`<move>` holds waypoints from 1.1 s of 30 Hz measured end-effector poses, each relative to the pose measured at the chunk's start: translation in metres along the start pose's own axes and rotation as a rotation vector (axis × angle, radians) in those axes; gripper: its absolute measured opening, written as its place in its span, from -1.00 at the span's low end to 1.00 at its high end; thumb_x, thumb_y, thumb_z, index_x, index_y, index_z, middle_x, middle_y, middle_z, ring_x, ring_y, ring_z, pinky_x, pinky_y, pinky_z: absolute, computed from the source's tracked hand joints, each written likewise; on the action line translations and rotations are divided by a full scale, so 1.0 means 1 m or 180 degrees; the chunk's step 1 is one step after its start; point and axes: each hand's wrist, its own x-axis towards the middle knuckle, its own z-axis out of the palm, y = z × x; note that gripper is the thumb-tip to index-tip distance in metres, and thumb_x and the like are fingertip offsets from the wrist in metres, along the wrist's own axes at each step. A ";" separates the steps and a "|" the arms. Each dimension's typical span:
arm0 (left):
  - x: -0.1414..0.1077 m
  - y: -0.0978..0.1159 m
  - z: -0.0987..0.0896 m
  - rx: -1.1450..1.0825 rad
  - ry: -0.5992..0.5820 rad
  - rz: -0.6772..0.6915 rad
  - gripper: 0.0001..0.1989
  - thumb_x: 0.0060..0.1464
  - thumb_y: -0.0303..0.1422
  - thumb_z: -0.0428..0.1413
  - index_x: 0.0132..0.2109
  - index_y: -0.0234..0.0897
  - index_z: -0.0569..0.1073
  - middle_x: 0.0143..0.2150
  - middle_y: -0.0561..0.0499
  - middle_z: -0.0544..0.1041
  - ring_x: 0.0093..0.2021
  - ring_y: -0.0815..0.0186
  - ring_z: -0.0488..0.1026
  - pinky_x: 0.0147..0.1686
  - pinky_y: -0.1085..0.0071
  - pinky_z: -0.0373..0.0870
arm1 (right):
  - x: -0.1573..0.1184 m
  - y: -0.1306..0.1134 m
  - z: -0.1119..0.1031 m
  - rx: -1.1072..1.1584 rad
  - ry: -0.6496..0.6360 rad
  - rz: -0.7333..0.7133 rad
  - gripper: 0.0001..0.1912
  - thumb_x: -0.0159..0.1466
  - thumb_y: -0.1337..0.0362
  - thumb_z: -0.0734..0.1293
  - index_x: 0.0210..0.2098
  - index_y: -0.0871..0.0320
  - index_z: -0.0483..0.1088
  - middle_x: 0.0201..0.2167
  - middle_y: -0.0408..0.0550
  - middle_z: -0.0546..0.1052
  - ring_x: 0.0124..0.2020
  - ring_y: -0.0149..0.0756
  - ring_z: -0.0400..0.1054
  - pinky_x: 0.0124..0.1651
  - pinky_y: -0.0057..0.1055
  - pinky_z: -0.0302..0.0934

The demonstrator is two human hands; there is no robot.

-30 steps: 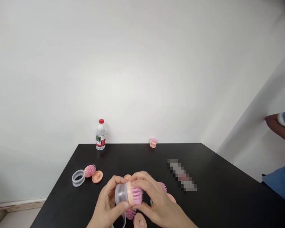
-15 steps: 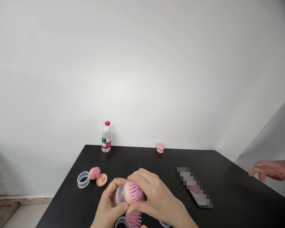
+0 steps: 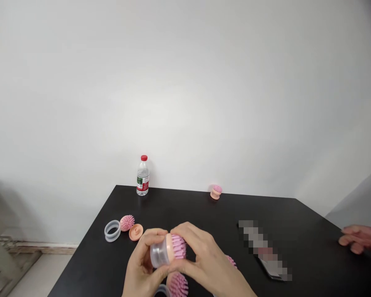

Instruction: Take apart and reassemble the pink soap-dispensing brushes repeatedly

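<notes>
Between my two hands is a round scalp brush (image 3: 176,246) with pink bristles and a peach rim, joined to or pressed against a clear plastic ring (image 3: 159,253). My left hand (image 3: 141,264) is wrapped round the clear ring. With fingers on top and thumb below, my right hand (image 3: 204,260) grips the bristled head. Just beneath my hands, another pink brush head (image 3: 177,284) lies on the table beside a second clear ring (image 3: 163,291), cut off by the lower edge. More pink bristles (image 3: 231,260) show partly behind my right hand.
On the black table's left lie a clear ring (image 3: 112,231), a pink brush head (image 3: 127,223) and a peach disc (image 3: 136,232). A water bottle (image 3: 143,177) and a complete brush (image 3: 215,192) stand by the wall. A blurred-out phone-like object (image 3: 272,268) lies right. Another person's hand (image 3: 358,239) is at far right.
The view has shifted slightly. The held brush and ring have turned a little, showing more of the clear ring. The other person's hand has come lower, towards the table.
</notes>
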 end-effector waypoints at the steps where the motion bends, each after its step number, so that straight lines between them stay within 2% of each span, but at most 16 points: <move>1: -0.001 0.000 0.001 -0.0010 -0.0055 -0.0025 -0.61 -0.26 -0.29 0.48 -0.21 -0.12 0.59 -0.10 -0.02 0.58 -0.15 0.17 0.53 -0.17 0.37 0.47 | 0.000 0.001 -0.001 0.0010 -0.0015 -0.0102 -0.73 0.29 0.24 0.46 -0.04 0.04 0.40 -0.14 -0.13 0.48 -0.16 -0.26 0.41 -0.08 -0.40 0.30; 6: 0.002 0.000 -0.002 -0.0112 -0.0282 -0.0209 -0.50 -0.33 -0.19 0.50 -0.18 -0.18 0.58 -0.18 -0.02 0.59 -0.19 0.20 0.52 -0.21 0.39 0.45 | 0.000 0.002 -0.009 -0.0039 -0.0172 -0.0515 -0.72 0.28 0.43 0.43 -0.07 0.05 0.37 -0.06 -0.07 0.44 -0.06 -0.23 0.37 -0.01 -0.37 0.31; 9: 0.003 -0.003 -0.005 -0.0347 -0.0664 -0.0596 -0.42 -0.31 -0.07 0.48 -0.13 -0.20 0.54 -0.37 0.05 0.56 -0.46 0.37 0.45 -0.44 0.49 0.40 | -0.002 -0.005 -0.014 -0.0193 -0.0299 -0.0672 -0.75 0.34 0.53 0.28 -0.13 0.04 0.38 -0.04 -0.07 0.42 -0.05 -0.26 0.36 -0.04 -0.38 0.33; 12: 0.005 -0.006 -0.008 -0.0425 -0.0998 -0.0870 -0.41 -0.21 0.03 0.41 -0.10 -0.21 0.48 -0.56 0.12 0.49 -0.65 0.51 0.30 -0.60 0.57 0.26 | -0.006 -0.015 -0.017 -0.0364 -0.0198 -0.0466 -0.74 0.36 0.53 0.25 -0.18 0.01 0.39 -0.02 -0.07 0.42 -0.04 -0.26 0.39 -0.03 -0.39 0.37; 15: 0.007 -0.005 -0.008 -0.0446 -0.0957 -0.0861 -0.39 -0.19 0.06 0.39 -0.09 -0.20 0.46 -0.56 0.13 0.48 -0.67 0.57 0.26 -0.61 0.62 0.18 | -0.008 -0.021 -0.017 -0.0229 0.0022 -0.0117 -0.72 0.33 0.52 0.32 -0.16 -0.03 0.40 -0.02 -0.08 0.42 -0.08 -0.28 0.44 -0.03 -0.44 0.41; 18: 0.008 -0.004 -0.006 -0.0471 -0.0852 -0.0677 -0.41 -0.20 0.03 0.41 -0.10 -0.19 0.47 -0.53 0.15 0.45 -0.65 0.58 0.23 -0.61 0.63 0.13 | -0.006 -0.021 -0.015 -0.0126 0.0036 0.0013 -0.65 0.24 0.53 0.41 -0.14 -0.06 0.41 -0.05 -0.10 0.42 -0.13 -0.28 0.47 -0.06 -0.47 0.44; 21: 0.009 -0.007 -0.006 -0.0494 -0.0892 -0.0617 -0.43 -0.21 0.00 0.42 -0.11 -0.19 0.49 -0.52 0.16 0.42 -0.62 0.57 0.23 -0.58 0.61 0.13 | -0.002 -0.020 -0.012 -0.0298 0.0012 -0.0090 -0.62 0.18 0.55 0.43 -0.16 -0.06 0.42 -0.08 -0.10 0.45 -0.09 -0.22 0.46 -0.05 -0.43 0.46; 26: 0.008 -0.016 -0.012 -0.0491 -0.0930 -0.0633 -0.47 -0.20 -0.06 0.43 -0.11 -0.17 0.49 -0.52 0.17 0.40 -0.60 0.54 0.23 -0.57 0.60 0.14 | 0.001 -0.020 -0.009 -0.0406 0.0021 -0.0266 -0.66 0.21 0.54 0.42 -0.17 -0.03 0.42 -0.11 -0.11 0.49 -0.08 -0.21 0.46 0.00 -0.39 0.44; 29: 0.008 -0.017 -0.014 -0.0458 -0.0934 -0.0661 -0.49 -0.22 -0.12 0.45 -0.14 -0.17 0.47 -0.48 0.16 0.42 -0.59 0.55 0.22 -0.56 0.60 0.16 | 0.001 -0.021 -0.009 -0.0378 -0.0005 -0.0395 -0.75 0.27 0.49 0.39 -0.17 0.00 0.42 -0.12 -0.10 0.51 -0.07 -0.21 0.46 0.00 -0.39 0.44; 33: 0.009 -0.013 -0.010 -0.0483 -0.1053 -0.0808 -0.45 -0.24 -0.06 0.45 -0.15 -0.20 0.46 -0.45 0.14 0.44 -0.59 0.54 0.26 -0.56 0.59 0.21 | 0.000 -0.021 -0.008 -0.0353 -0.0114 -0.0480 -0.90 0.37 0.39 0.33 -0.23 0.04 0.40 -0.15 -0.08 0.52 -0.07 -0.23 0.45 0.00 -0.40 0.43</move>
